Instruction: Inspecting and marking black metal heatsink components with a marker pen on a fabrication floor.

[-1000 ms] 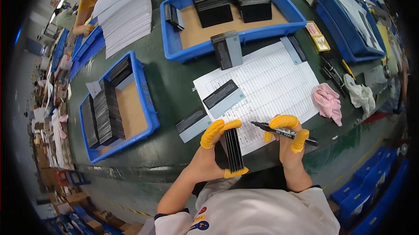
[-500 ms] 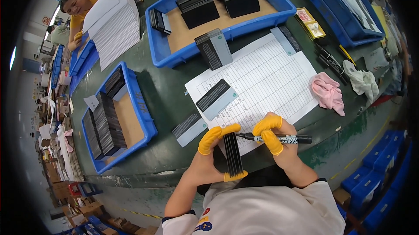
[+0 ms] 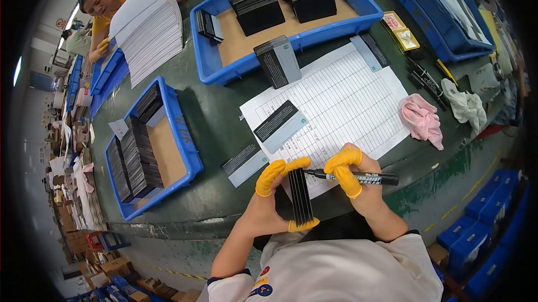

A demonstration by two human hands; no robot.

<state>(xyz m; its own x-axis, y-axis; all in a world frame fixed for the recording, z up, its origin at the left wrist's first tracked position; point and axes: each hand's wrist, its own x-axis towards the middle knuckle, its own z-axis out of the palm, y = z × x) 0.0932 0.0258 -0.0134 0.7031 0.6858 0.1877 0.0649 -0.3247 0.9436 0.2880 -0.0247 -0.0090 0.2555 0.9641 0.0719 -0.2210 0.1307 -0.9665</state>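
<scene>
My left hand clamps a stack of black cards on edge, long axis running away from me; my right hand pinches a marker, tip pointing left, touching the stack.

We see yellow rubber finger cots on the left hand, smooth and slightly shiny, gripping a stack of thin black cards with matt edges. The right hand wears the same rubber tips and holds a black plastic marker with a glossy barrel. Under them lies a white paper form, flat and matt. The table looks like painted green metal, scuffed and worn. The blue trays are hard, smooth plastic lined with brown cardboard. A pink cloth beside the form is soft and crumpled.
</scene>
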